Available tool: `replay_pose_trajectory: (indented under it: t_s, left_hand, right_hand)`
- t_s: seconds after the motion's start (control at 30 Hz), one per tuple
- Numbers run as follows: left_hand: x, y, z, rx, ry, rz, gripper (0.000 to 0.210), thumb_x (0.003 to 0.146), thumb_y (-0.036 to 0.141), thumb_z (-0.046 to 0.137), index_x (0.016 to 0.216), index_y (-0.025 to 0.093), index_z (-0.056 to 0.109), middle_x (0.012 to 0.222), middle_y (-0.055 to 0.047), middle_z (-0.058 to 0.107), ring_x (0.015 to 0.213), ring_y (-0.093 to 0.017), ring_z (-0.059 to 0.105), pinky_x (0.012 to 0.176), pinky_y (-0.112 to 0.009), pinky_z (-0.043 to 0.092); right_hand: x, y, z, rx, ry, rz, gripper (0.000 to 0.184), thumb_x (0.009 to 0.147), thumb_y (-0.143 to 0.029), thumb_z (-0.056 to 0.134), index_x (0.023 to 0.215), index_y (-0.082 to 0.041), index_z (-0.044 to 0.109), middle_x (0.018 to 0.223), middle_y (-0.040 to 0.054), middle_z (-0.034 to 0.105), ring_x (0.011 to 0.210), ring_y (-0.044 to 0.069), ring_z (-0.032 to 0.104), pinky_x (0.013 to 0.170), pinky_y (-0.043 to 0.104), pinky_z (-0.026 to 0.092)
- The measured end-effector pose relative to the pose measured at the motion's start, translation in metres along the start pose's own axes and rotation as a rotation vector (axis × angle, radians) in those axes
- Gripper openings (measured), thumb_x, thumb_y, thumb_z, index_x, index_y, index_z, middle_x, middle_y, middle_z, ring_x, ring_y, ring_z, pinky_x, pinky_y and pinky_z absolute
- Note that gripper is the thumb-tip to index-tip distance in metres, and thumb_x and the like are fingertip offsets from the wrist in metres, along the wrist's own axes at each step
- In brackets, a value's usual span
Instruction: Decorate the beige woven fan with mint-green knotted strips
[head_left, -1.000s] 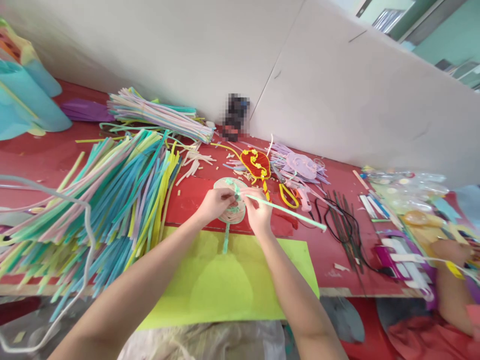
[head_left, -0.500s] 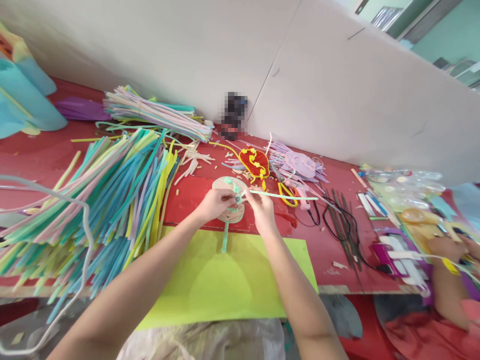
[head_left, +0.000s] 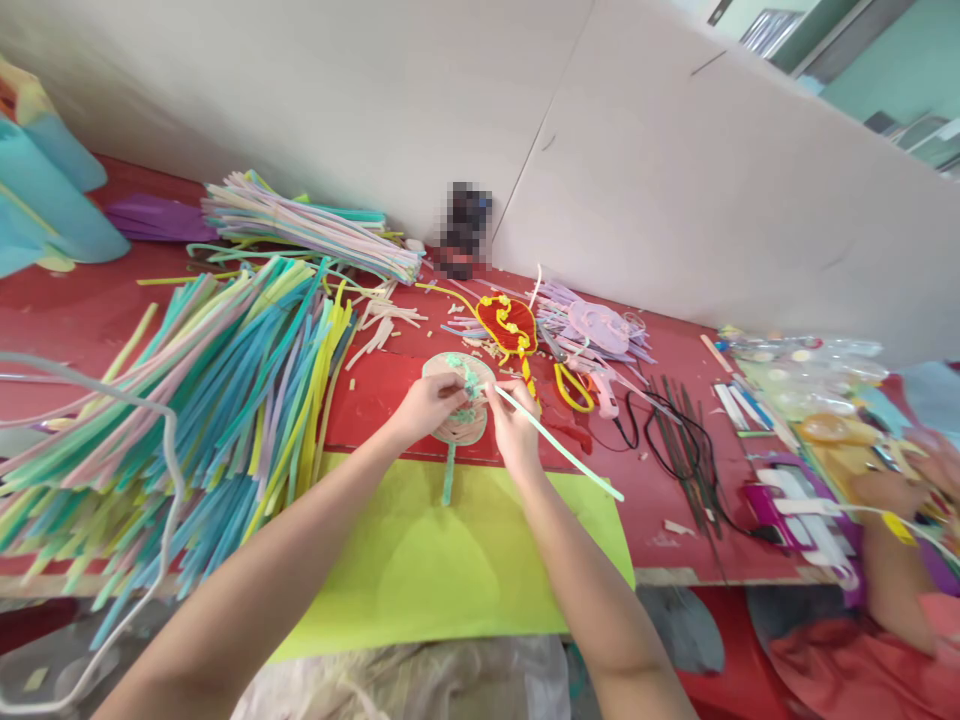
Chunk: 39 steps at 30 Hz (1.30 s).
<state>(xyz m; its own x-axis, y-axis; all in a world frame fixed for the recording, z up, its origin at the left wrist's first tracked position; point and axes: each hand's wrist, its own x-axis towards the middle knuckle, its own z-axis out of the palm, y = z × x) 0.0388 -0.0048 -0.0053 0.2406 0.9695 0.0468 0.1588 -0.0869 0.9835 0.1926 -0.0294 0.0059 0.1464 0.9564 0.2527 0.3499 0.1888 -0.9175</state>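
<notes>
A round fan-shaped craft (head_left: 459, 431), pale with mint-green trim and a green stick handle (head_left: 448, 475), lies in front of me. My left hand (head_left: 429, 405) is closed in a pinch over the fan's left side, its fingertips at the green decoration; what they pinch is hidden. At the right edge of the fan, my right hand (head_left: 516, 420) pinches a pale green pipe cleaner (head_left: 574, 459) between thumb and fingers. Its long free end slants down to the right across my wrist.
Bundled pipe cleaners (head_left: 247, 370) fill the left side. Beyond the fan lie a red-and-yellow fan (head_left: 506, 324), yellow-handled scissors (head_left: 574, 388) and a pink glue gun (head_left: 604, 392) with a black cord. A yellow-green sheet (head_left: 450, 570) covers the front edge. A co-worker's arm (head_left: 892, 560) is at right.
The pipe cleaner's free end has swung downward, from nearly level to slanting toward the lower right. My right hand has turned slightly; my left hand has barely moved.
</notes>
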Motion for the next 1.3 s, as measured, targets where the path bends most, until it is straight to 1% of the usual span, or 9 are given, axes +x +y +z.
replay_pose_trajectory:
  t_s: [0.2,0.33,0.47,0.67,0.8,0.97,1.03,1.17,1.3]
  left_hand:
    - [0.003,-0.004,-0.001,-0.092,0.021,-0.053,0.020,0.074,0.032,0.057,0.081,0.015,0.063,0.075,-0.003,0.067,0.068,-0.016,0.063,0.069,-0.027,0.049]
    - [0.002,0.000,-0.003,-0.067,-0.006,-0.027,0.015,0.074,0.028,0.056,0.077,0.015,0.063,0.070,-0.002,0.065,0.068,-0.015,0.062,0.067,-0.025,0.048]
    - [0.000,0.002,-0.002,0.036,-0.095,0.064,0.012,0.074,0.022,0.053,0.075,0.014,0.063,0.071,-0.001,0.064,0.068,-0.013,0.058,0.068,-0.024,0.045]
    - [-0.004,-0.001,0.000,0.152,-0.207,0.086,0.014,0.073,0.017,0.052,0.078,0.014,0.065,0.067,0.000,0.061,0.063,-0.011,0.053,0.063,-0.023,0.042]
    - [-0.004,-0.005,0.001,0.145,-0.233,0.081,0.015,0.072,0.016,0.051,0.078,0.015,0.065,0.067,0.001,0.061,0.063,-0.011,0.052,0.062,-0.022,0.041]
    - [-0.002,-0.007,0.002,0.175,-0.184,0.112,0.014,0.069,0.012,0.049,0.071,0.015,0.063,0.062,0.002,0.057,0.061,-0.010,0.049,0.061,-0.021,0.039]
    - [-0.002,-0.007,0.002,0.180,-0.176,0.117,0.014,0.069,0.012,0.049,0.071,0.015,0.062,0.062,0.003,0.056,0.061,-0.010,0.048,0.060,-0.021,0.038]
    - [-0.004,0.000,0.000,0.206,-0.163,0.079,0.013,0.070,0.015,0.049,0.071,0.013,0.062,0.060,0.003,0.056,0.060,-0.010,0.048,0.057,-0.020,0.037]
    - [-0.006,0.007,0.000,0.172,-0.135,0.026,0.013,0.071,0.018,0.049,0.065,0.014,0.060,0.060,0.002,0.058,0.058,-0.010,0.050,0.056,-0.021,0.038]
  right_hand:
    - [-0.001,0.001,-0.001,-0.052,-0.021,-0.039,0.026,0.083,-0.045,0.058,0.082,-0.019,0.058,0.076,0.0019,0.064,0.071,0.016,0.059,0.069,0.027,0.046]
    - [0.009,0.004,-0.012,-0.009,-0.164,0.029,0.027,0.079,-0.047,0.062,0.080,-0.019,0.063,0.074,0.0018,0.066,0.071,0.016,0.060,0.067,0.027,0.046]
    - [0.021,0.010,-0.025,0.081,-0.282,0.151,0.028,0.072,-0.047,0.069,0.079,-0.020,0.067,0.075,0.0010,0.068,0.074,0.018,0.062,0.071,0.029,0.047]
    - [0.033,0.015,-0.035,0.045,-0.482,0.141,0.025,0.071,-0.042,0.071,0.080,-0.019,0.071,0.081,0.0023,0.072,0.080,0.020,0.065,0.077,0.033,0.049]
    - [0.034,0.006,-0.034,-0.075,-0.446,0.023,0.020,0.072,-0.037,0.072,0.083,-0.021,0.073,0.081,0.0030,0.073,0.077,0.020,0.066,0.073,0.031,0.051]
    - [0.027,-0.007,-0.025,-0.218,-0.349,-0.338,0.010,0.079,-0.028,0.067,0.084,-0.023,0.074,0.088,0.0045,0.071,0.082,0.018,0.065,0.077,0.030,0.051]
    - [0.022,-0.010,-0.023,-0.268,-0.339,-0.433,0.012,0.083,-0.024,0.062,0.088,-0.024,0.073,0.088,0.0043,0.070,0.084,0.017,0.064,0.080,0.030,0.051]
    - [0.012,-0.008,-0.019,-0.304,-0.375,-0.526,0.023,0.090,-0.019,0.050,0.099,-0.025,0.071,0.095,0.0044,0.068,0.093,0.016,0.061,0.087,0.030,0.050]
    - [0.008,-0.006,-0.017,-0.286,-0.349,-0.485,0.024,0.091,-0.021,0.050,0.103,-0.026,0.069,0.098,0.0050,0.066,0.095,0.017,0.061,0.089,0.031,0.049]
